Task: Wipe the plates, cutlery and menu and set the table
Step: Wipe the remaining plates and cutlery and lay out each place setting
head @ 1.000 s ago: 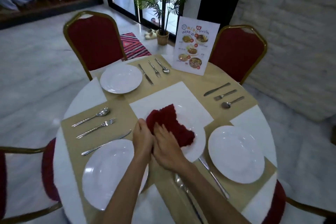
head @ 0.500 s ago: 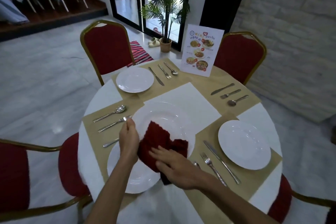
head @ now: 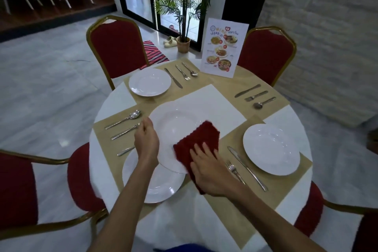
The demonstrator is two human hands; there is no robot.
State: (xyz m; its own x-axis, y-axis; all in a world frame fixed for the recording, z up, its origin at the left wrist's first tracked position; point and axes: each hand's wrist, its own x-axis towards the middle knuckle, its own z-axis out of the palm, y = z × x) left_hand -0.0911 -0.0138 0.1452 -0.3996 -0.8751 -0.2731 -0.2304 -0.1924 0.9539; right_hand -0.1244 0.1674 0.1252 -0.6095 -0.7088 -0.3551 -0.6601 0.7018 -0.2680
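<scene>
On the round counter [head: 114,98] the large white plate [head: 173,127] no longer lies flat on the centre mat [head: 214,104] as it did a second ago. It has been drawn toward the person and now overlaps the near-left plate [head: 155,186]; whether it rests on that plate or is held clear of it is hard to tell from this angle. The red cloth [head: 200,137], bunched under both hands before, has spread out and slid to the plate's near right rim, draping over the edge. The left hand [head: 146,141] has shifted to the plate's left rim and grips it with curled fingers. The right hand [head: 208,168] lies flat, fingers straight, pressing the cloth onto the plate. Wiping seems to have passed from the well to the rim, so this plate is probably nearly done. It likely belongs at the far-right setting, where the cutlery [head: 255,95] lies with no plate.
</scene>
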